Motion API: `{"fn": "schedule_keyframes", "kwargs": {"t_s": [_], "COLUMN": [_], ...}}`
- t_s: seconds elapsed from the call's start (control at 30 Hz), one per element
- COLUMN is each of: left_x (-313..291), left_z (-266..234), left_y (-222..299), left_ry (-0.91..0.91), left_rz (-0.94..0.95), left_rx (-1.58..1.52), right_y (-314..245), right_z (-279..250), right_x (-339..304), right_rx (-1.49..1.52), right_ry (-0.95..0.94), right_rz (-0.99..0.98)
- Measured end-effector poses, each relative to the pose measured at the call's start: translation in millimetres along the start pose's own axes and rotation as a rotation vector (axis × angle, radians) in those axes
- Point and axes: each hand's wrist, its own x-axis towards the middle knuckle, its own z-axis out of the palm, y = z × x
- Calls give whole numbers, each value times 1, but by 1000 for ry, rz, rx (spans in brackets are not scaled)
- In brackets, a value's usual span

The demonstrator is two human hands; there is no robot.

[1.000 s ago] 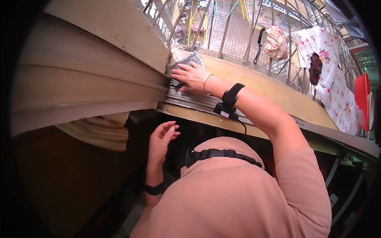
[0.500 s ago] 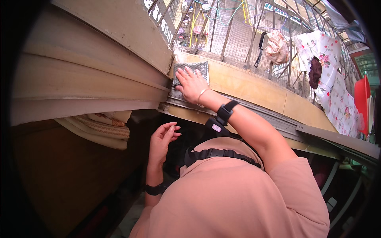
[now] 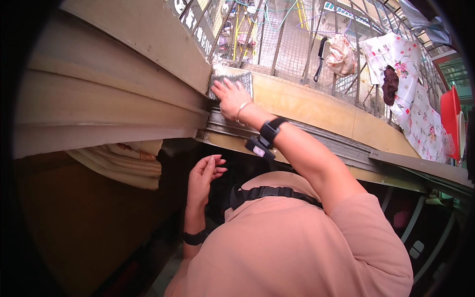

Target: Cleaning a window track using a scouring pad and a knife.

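Right hand (image 3: 231,98) lies flat, fingers spread, pressing a grey cloth (image 3: 241,79) onto the tan window ledge (image 3: 307,106), just beside the window frame (image 3: 148,44); left hand (image 3: 204,174) hangs lower in the dark, fingers loosely curled, holding nothing; a wire grille (image 3: 292,44) stands behind the ledge.

sign (image 3: 190,22) | top centre, on beam | dark strip, white lettering

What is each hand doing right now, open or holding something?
Left hand: open, fingers loosely curled, holding nothing.
Right hand: pressed flat on a grey cloth on the ledge, fingers spread.
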Motion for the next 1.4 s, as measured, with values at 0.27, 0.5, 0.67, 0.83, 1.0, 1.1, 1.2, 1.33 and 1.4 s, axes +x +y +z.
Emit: {"fn": "schedule_keyframes", "kwargs": {"t_s": [0.27,0.5,0.67,0.83,1.0,1.1,1.2,1.33,1.4], "left_x": [5,10,9,19,30,36,46,56,67], "left_z": [-8,-2,-4,12,20,29,43,75,88], "left_y": [-6,2,-2,10,18,19,23,36,37], "left_ry": [16,-6,9,-50,-54,-77,-127,-176,-226], "left_rz": [20,43,26,43,40,27,15,10,20], "left_rx": [11,9,30,19,41,72,94,101,139], "right_y": [-2,7,4,11,23,47,77,126,156], "right_z": [5,-6,-13,-8,-24,-31,-36,-40,-40], "right_x": [-11,16,-2,8,0,-24,-59,-114,-147], "right_rx": [-27,-56,-72,50,124,130,140,109,114], "right_ry": [-20,45,-102,-2,23,64,103,157,190], "right_rz": [-147,6,-185,-74,140,260,365,393,453]}}
